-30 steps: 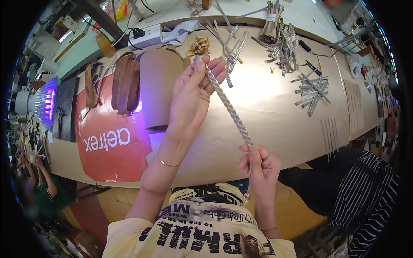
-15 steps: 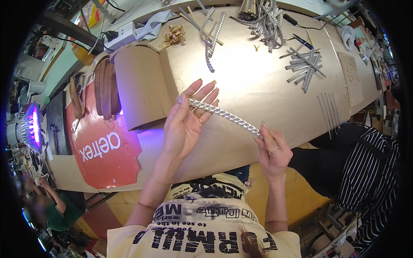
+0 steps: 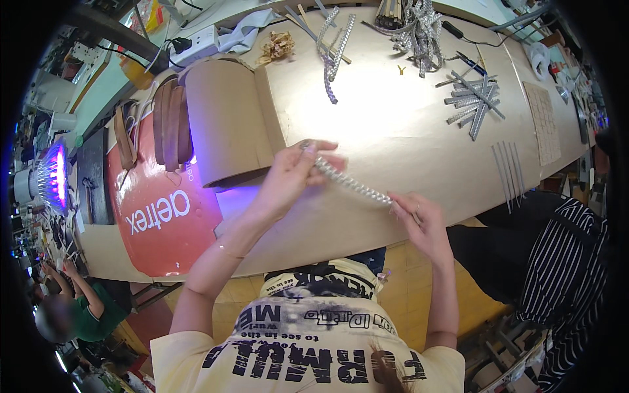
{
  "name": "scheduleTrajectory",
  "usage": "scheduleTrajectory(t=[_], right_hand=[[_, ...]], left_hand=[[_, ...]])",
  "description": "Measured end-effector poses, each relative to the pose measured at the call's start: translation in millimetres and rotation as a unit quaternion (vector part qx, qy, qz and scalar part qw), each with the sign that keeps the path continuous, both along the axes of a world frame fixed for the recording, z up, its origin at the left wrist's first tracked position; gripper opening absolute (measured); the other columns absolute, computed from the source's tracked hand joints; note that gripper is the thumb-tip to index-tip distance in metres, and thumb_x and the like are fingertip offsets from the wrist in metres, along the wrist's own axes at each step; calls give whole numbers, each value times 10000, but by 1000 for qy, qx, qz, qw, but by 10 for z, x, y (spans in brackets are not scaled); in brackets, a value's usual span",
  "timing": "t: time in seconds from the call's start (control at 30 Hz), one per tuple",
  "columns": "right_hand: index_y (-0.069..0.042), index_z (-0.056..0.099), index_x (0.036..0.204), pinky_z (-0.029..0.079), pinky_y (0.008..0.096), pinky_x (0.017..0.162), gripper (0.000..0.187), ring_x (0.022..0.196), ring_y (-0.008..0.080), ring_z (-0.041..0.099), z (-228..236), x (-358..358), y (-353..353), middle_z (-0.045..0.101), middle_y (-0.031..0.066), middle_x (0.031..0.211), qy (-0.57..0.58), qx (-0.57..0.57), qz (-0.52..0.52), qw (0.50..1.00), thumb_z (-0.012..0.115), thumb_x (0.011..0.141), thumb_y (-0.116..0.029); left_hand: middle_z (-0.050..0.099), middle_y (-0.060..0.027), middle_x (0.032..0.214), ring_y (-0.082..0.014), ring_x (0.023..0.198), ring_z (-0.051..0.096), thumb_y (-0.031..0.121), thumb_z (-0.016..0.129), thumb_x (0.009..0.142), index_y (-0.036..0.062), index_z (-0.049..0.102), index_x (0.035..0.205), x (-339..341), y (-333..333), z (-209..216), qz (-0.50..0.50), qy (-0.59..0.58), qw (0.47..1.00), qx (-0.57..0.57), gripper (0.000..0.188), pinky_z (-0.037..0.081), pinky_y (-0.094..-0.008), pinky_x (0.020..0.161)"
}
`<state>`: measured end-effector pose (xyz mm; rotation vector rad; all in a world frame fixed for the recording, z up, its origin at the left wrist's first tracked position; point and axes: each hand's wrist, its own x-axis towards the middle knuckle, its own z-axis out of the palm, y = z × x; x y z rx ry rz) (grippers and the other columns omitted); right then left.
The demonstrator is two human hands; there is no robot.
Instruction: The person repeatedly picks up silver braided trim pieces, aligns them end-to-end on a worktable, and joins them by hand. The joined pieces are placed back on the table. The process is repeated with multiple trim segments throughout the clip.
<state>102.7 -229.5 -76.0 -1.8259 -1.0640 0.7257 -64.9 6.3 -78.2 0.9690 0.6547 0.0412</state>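
A silver braided strap (image 3: 354,183) is stretched at a slant between my two hands, above the near part of the table. My left hand (image 3: 291,173) pinches its upper left end between thumb and fingers; the other fingers are smeared by motion. The lower right end sits in the fingertips of my right hand (image 3: 422,219). Close to my left hand stands a large brown cardboard roll (image 3: 226,121). Beyond the hands, more silver braided pieces (image 3: 333,59) lie on the table, some over thin strips.
A pile of short grey strips (image 3: 473,101) lies on the right of the brown-covered table (image 3: 393,131), near several thin rods (image 3: 508,170). Silver braids (image 3: 419,36) are bundled at the back. Brown straps (image 3: 171,124) and a red sheet (image 3: 160,209) are left. A lit lamp (image 3: 56,177) glows far left.
My left hand has moved right and slightly down, its fingers curling in from spread. My right hand has shifted slightly. The strap stays held between both, and the whole view has shifted a little.
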Motion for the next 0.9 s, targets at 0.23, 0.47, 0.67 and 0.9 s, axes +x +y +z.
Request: scheduleTrajectory(t=[0.23, 0.47, 0.67, 0.9], right_hand=[[4, 642, 1260, 488, 305, 705, 346, 757, 231, 607, -245, -36, 110, 671, 136, 952, -71, -109, -144, 981, 648, 935, -115], [-31, 581, 1332, 365, 501, 1061, 416, 1259, 420, 459, -79, -157, 27, 460, 212, 1415, -379, -175, -201, 886, 622, 943, -172], [-44, 490, 1418, 257, 544, 1146, 498, 1403, 418, 337, -268, -532, 229, 330, 205, 1549, -267, -83, -99, 955, 585, 958, -209], [-16, 331, 1507, 248, 509, 1172, 674, 1471, 362, 253, -620, -543, 504, 286, 176, 1583, -301, -137, -31, 943, 524, 982, -391]], left_hand=[[358, -237, 1521, -352, 1400, 394, 49, 589, 957, 12, 304, 1497, 316, -370, -429, 165, -9, 905, 392, 612, 336, -452, 1149], [203, -257, 1589, -438, 1468, 210, 42, 570, 927, 8, 353, 1477, -67, -543, -476, -61, 22, 732, 678, 592, 196, -525, 1191], [213, -208, 1602, -409, 1485, 174, 182, 556, 952, 35, 318, 1512, 28, -743, -542, -158, 67, 713, 680, 627, 163, -546, 1195], [256, -141, 1604, -389, 1475, 219, 326, 567, 943, 149, 347, 1527, 191, -530, -573, -205, 81, 658, 720, 648, 175, -535, 1197]])
